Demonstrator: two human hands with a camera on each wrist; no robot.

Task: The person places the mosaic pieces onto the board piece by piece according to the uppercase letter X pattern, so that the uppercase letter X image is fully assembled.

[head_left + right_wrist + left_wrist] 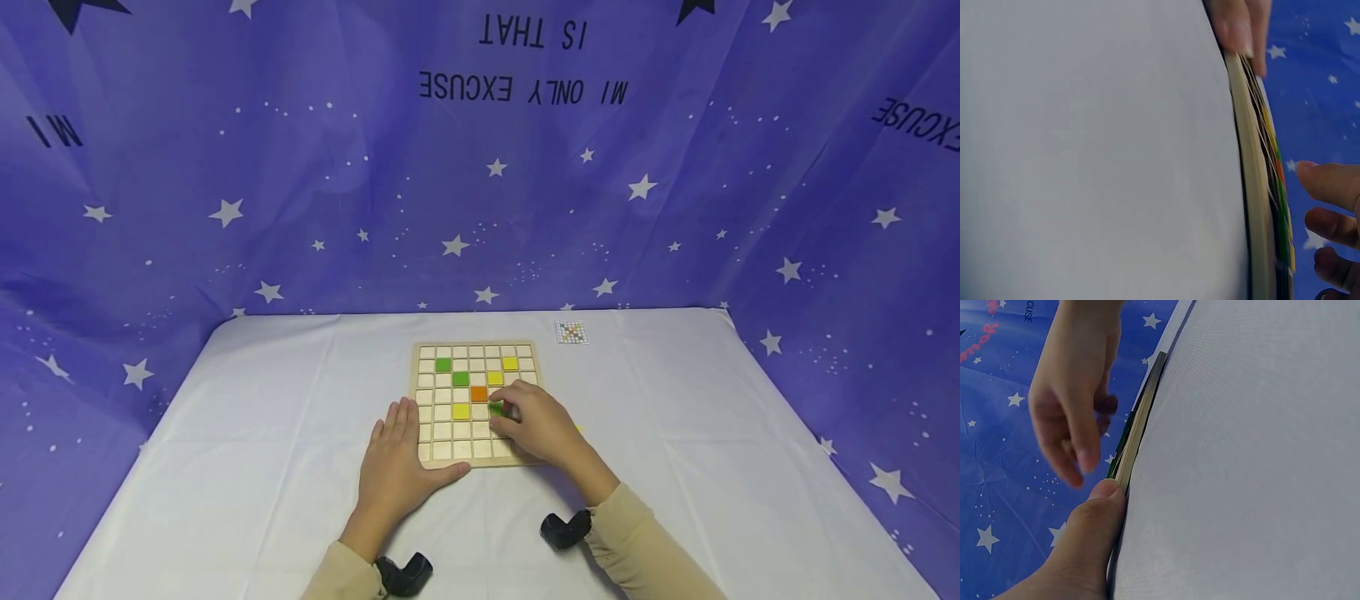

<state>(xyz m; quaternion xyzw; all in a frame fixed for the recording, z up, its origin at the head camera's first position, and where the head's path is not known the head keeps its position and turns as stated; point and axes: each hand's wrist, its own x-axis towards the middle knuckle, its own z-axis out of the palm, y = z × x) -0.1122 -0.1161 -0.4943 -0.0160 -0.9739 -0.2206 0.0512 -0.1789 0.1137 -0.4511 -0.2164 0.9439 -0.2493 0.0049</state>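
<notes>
A square wooden grid board (442,450) lies on the white-covered table. Green tiles (461,379), yellow tiles (461,412) and one orange tile (478,393) sit in its cells. My left hand (393,467) rests at the board's near left corner, fingers straight along the left side, thumb on the front edge. Over the right half hovers my right hand (543,421), fingers bent and apart from the thumb, above another green tile (497,409). A small reddish patch shows beneath that hand; its kind is unclear. The right wrist view shows nothing between those fingers (1332,184).
A small pattern card (572,332) with coloured squares lies beyond the board's far right corner. A bit of yellow (580,429) peeks out beside the right wrist. Black wrist devices (405,575) are on both wrists. A purple star-patterned cloth (420,192) hangs behind the table.
</notes>
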